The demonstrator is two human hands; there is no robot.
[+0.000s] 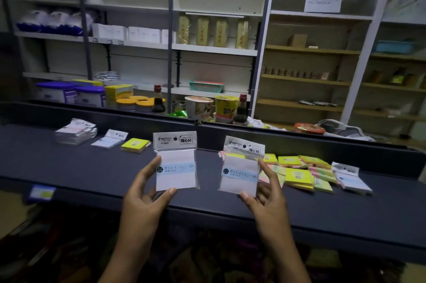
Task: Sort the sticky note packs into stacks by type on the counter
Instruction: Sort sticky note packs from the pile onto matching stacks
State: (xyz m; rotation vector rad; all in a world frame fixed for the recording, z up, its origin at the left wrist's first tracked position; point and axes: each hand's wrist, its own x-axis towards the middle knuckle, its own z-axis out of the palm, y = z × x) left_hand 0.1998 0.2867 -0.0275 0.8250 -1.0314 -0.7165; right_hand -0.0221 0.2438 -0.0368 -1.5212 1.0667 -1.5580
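Above the tabletop, each hand's grip pinches one white pack, left hand, right hand, three small stacks started, unsorted pile remaining.

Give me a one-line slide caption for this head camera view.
Left hand and right hand each hold up a white sticky note pack above the dark counter.

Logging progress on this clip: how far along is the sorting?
Partly done. Sorted at left: a white-pack stack, another white pack, a yellow pad. In hand: one white pack each in the left hand and right hand. Left: the mixed pile.
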